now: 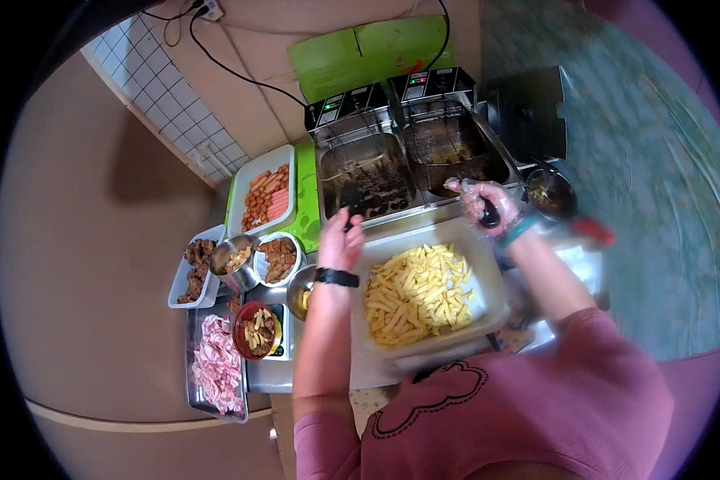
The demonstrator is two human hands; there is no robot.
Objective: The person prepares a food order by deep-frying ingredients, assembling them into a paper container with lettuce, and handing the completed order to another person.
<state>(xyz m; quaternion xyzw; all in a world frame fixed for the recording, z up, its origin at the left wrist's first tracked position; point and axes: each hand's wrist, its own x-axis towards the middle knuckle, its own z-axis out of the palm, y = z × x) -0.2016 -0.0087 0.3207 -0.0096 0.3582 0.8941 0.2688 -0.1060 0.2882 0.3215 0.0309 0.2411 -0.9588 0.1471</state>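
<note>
My left hand point(341, 240), with a black watch on its wrist, grips a black handle at the front of the left fryer basket point(366, 165). Dark pieces or residue show inside that basket, too blurred to tell apart. On my right hand point(493, 209) is a clear plastic glove, and its fingers wrap a black handle at the front of the right fryer basket point(447, 135). Both baskets sit in the wells of a double electric deep fryer point(372, 217) with lit panels. Below my hands lie yellow potato fries point(420, 294) in a large white plastic tub point(486, 312).
At left are a tray point(293, 159) of sausages, a tub of browned meat point(199, 270), a metal cup point(228, 279), a round white tub point(297, 264) of meat, and a metal tray point(243, 402) of raw-looking pink pieces. A red bowl point(240, 342) rests on a scale. Pot point(561, 198) at right.
</note>
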